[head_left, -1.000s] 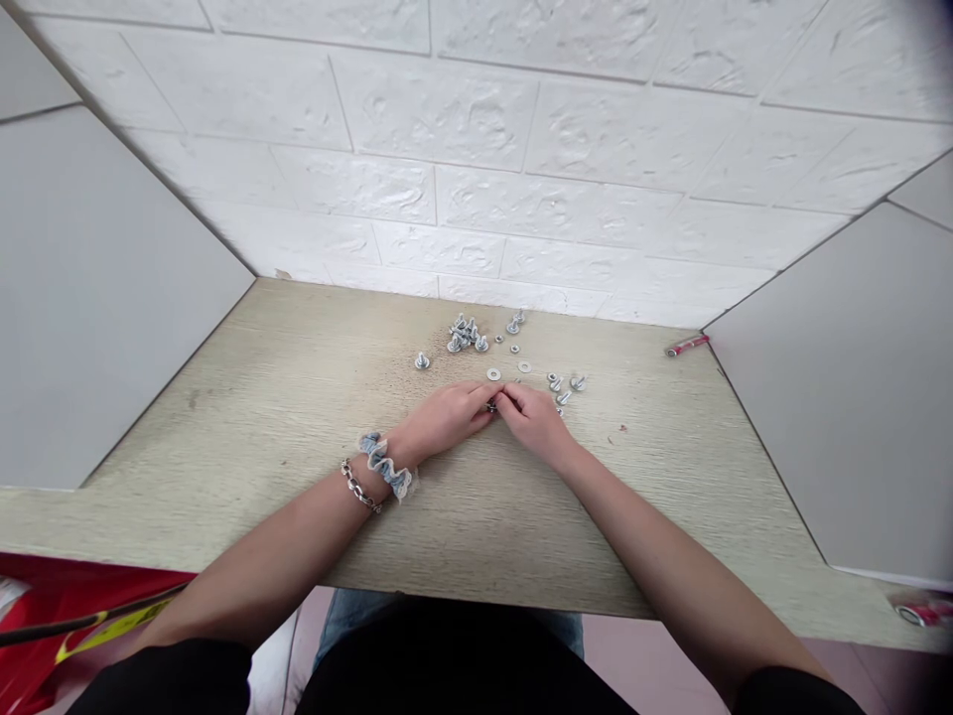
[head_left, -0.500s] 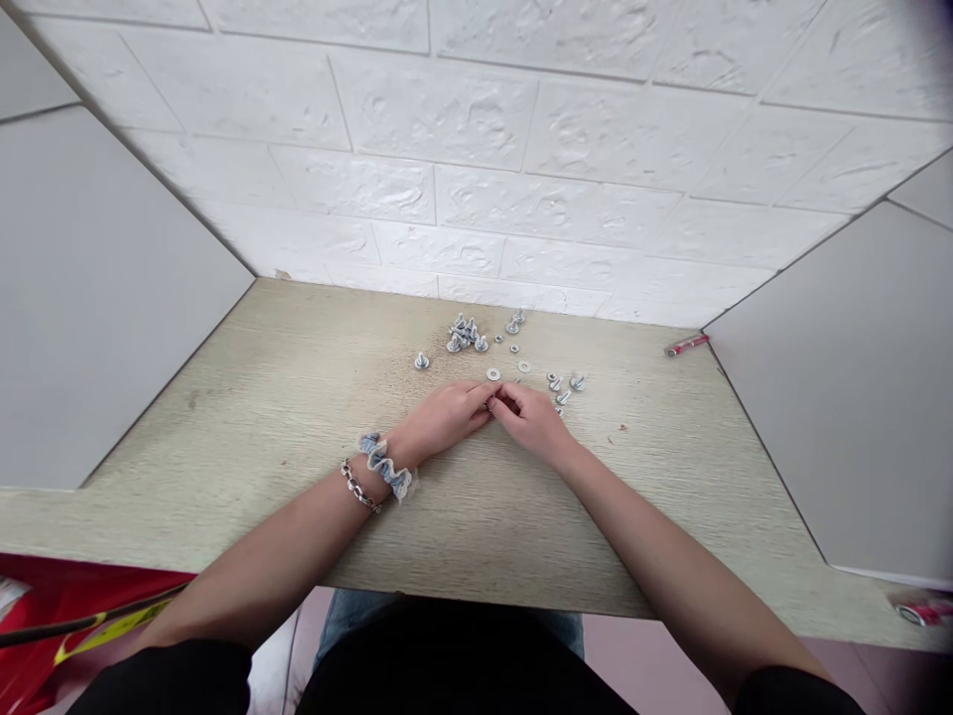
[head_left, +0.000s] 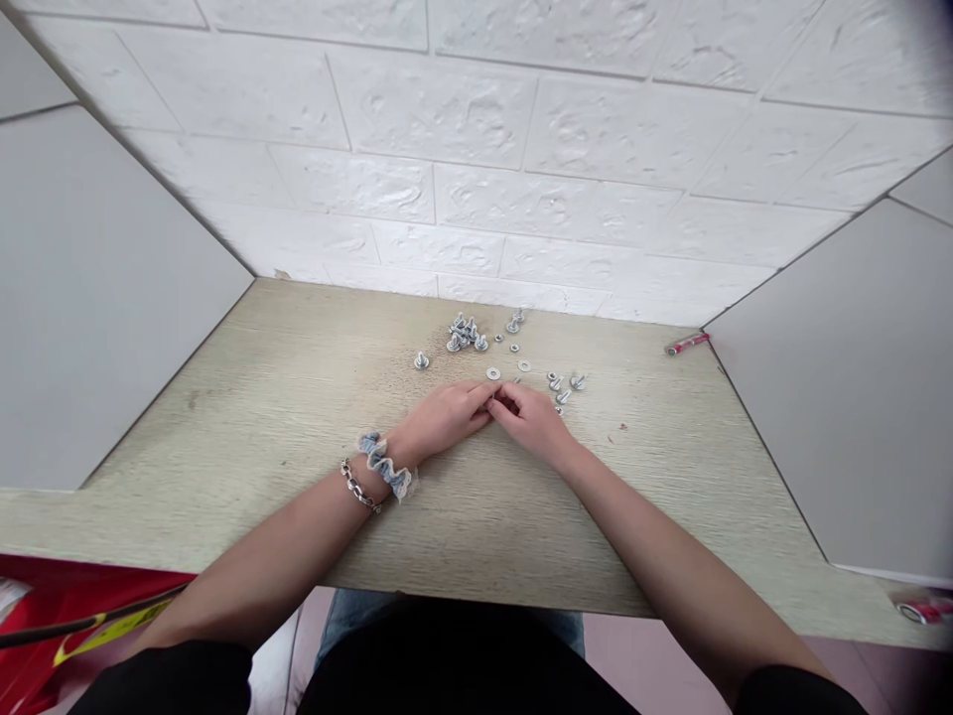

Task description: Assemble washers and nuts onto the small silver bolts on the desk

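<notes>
My left hand (head_left: 445, 417) and my right hand (head_left: 534, 421) meet over the wooden tabletop, fingertips pinched together. Whatever sits between the fingers is small and mostly hidden by them. Just beyond the fingertips lie a flat washer (head_left: 493, 373) and another washer (head_left: 524, 365). Beside my right hand are several bolts (head_left: 564, 396) and a nut (head_left: 552, 376). Farther back, two small nuts (head_left: 514, 349) rest near a pair of bolts (head_left: 513, 325). A pile of bolts with washers on them (head_left: 463, 334) stands behind my left hand, with one single bolt (head_left: 421, 360) to its left.
A white brick-patterned wall (head_left: 476, 189) closes off the back. Grey panels stand at the left (head_left: 111, 308) and right (head_left: 871, 397). A red cylinder (head_left: 686, 345) lies by the right panel, and another red cylinder (head_left: 924, 611) is at the front right. A red item (head_left: 81, 596) shows lower left.
Both hands stay in the same place, with only a slight shift of the fingertips. The bolts, nuts and washers on the table have not moved.
</notes>
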### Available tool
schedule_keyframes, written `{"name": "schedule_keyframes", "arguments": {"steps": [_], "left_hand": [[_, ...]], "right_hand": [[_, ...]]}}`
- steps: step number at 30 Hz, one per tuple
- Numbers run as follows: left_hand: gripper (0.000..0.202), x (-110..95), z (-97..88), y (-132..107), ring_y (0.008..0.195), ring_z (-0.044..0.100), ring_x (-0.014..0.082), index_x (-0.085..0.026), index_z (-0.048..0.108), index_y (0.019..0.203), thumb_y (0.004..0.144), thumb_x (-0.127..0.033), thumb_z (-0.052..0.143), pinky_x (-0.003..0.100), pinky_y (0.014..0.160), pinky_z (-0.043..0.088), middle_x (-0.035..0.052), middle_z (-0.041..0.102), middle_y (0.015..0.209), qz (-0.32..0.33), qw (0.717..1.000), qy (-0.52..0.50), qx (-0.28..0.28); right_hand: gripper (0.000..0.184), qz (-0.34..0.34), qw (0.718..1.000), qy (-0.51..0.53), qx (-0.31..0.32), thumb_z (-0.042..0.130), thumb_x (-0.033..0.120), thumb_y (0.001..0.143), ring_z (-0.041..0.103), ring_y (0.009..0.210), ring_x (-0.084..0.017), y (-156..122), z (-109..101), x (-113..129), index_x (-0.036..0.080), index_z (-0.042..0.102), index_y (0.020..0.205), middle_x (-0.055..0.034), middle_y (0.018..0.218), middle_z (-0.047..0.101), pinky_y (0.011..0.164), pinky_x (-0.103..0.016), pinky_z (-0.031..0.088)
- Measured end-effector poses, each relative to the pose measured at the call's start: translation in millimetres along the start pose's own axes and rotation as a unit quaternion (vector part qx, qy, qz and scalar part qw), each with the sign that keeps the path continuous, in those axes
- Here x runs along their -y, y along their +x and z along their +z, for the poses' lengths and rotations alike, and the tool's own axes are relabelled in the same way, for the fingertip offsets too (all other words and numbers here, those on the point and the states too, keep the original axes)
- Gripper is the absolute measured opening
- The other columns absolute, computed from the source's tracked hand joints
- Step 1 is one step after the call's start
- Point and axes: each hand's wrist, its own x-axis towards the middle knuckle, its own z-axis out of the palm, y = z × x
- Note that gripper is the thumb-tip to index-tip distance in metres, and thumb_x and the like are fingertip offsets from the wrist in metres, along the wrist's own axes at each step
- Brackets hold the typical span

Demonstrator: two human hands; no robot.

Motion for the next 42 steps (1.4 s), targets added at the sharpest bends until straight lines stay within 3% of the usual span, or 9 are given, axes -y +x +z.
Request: {"name": "schedule_keyframes", "arguments": {"steps": [12, 42], "left_hand": [[0.033, -2.6, -2.4, 0.9, 0.103, 0.065, 0.0209, -0.013, 0.056, 0.122, 0.089, -0.017, 0.055, 0.033, 0.090, 0.051, 0.0110, 0.069, 0.111, -0.020, 0.999, -0.022, 0.024], [0.031, -5.2, -3.0, 1.0, 0.105, 0.064, 0.0217, -0.014, 0.057, 0.118, 0.088, -0.016, 0.055, 0.036, 0.092, 0.052, 0.0115, 0.068, 0.112, -0.018, 1.000, -0.017, 0.013]], "right_hand": [[0.016, -0.012, 1.000, 0.000, 0.006, 0.051, 0.029, 0.087, 0.050, 0.065, -0.014, -1.2, -0.3, 1.1, 0.019, 0.054, 0.075, -0.0014, 0.071, 0.062, 0.063, -0.027, 0.035], [0.016, -0.018, 1.000, -0.013, 0.005, 0.051, 0.028, 0.088, 0.051, 0.066, -0.014, -1.1, 1.9, -0.4, 0.019, 0.056, 0.076, -0.0013, 0.072, 0.062, 0.063, -0.027, 0.035]]}}
